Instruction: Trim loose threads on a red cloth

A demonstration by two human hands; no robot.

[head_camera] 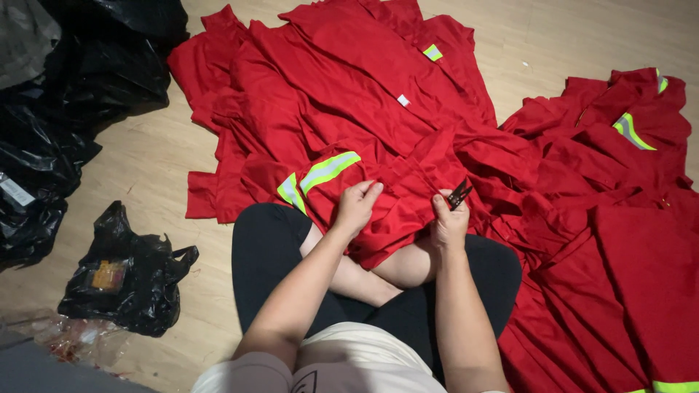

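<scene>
Mid-trim: left hand (354,207) pinching red garment (386,196), right hand (449,222) clamped on thread snips (459,193) at two o'clock; next, probably a careful snip of a loose thread.

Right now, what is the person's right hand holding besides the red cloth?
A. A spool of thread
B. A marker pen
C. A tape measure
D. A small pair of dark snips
D: the right hand grips small dark snips, their blades sticking up above the fingers, while the left hand pinches the red garment on the lap.
</scene>
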